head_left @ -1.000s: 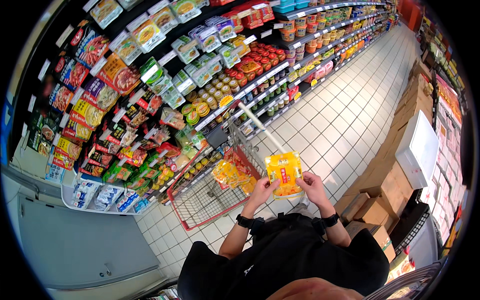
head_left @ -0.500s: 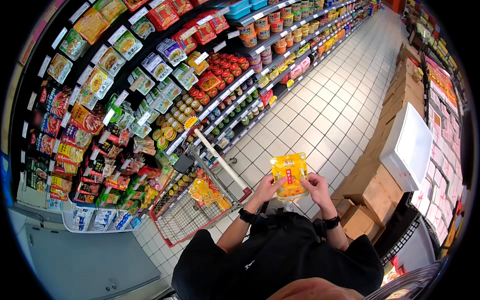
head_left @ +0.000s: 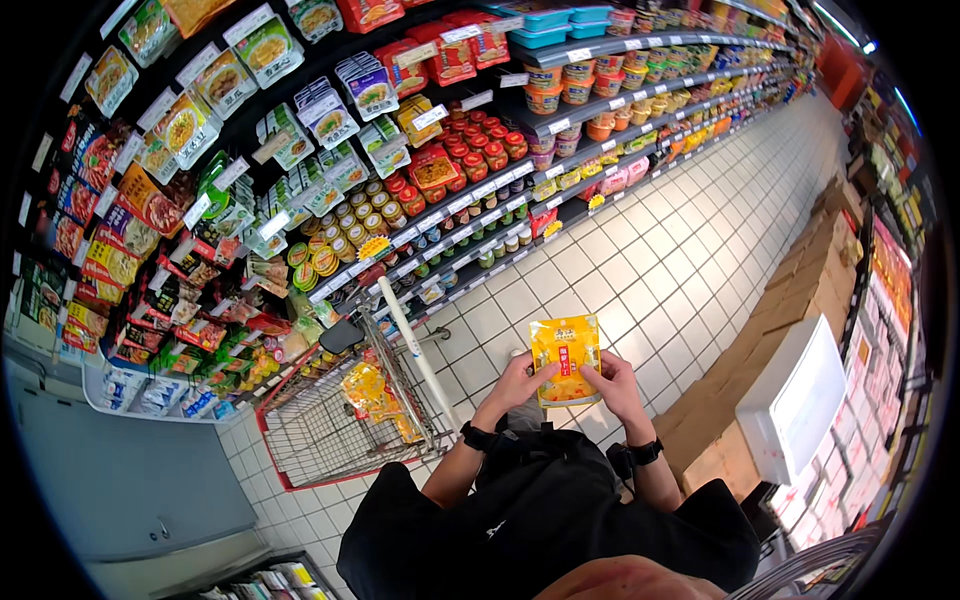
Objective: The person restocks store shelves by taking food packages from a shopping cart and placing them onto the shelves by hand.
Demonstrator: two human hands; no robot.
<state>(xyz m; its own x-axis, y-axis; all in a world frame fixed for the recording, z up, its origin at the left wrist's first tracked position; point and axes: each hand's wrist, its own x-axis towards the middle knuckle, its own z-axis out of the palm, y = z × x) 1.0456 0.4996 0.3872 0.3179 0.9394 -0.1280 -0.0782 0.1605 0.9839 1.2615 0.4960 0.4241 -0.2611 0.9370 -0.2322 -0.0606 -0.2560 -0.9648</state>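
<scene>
A flat yellow food packet (head_left: 566, 358) with an orange-red label is held up in front of my chest. My left hand (head_left: 518, 384) grips its lower left side and my right hand (head_left: 611, 384) grips its lower right side. Both wrists wear dark bands. A red wire shopping cart (head_left: 330, 425) stands just left of my hands, its pale handle bar (head_left: 412, 349) slanting toward me. Several yellow packets (head_left: 372, 394) lie inside the cart.
Tall store shelves (head_left: 330, 150) packed with packets, jars and cups run along the left and top. Stacked cardboard boxes (head_left: 790, 300) and a white box (head_left: 805, 400) line the right. A white tiled aisle floor (head_left: 640, 240) stretches ahead. A grey cabinet (head_left: 120, 480) sits lower left.
The view has swung, so the shelves and cart sit further left and lower. The yellow packet stays in both hands, held at about the same height.
</scene>
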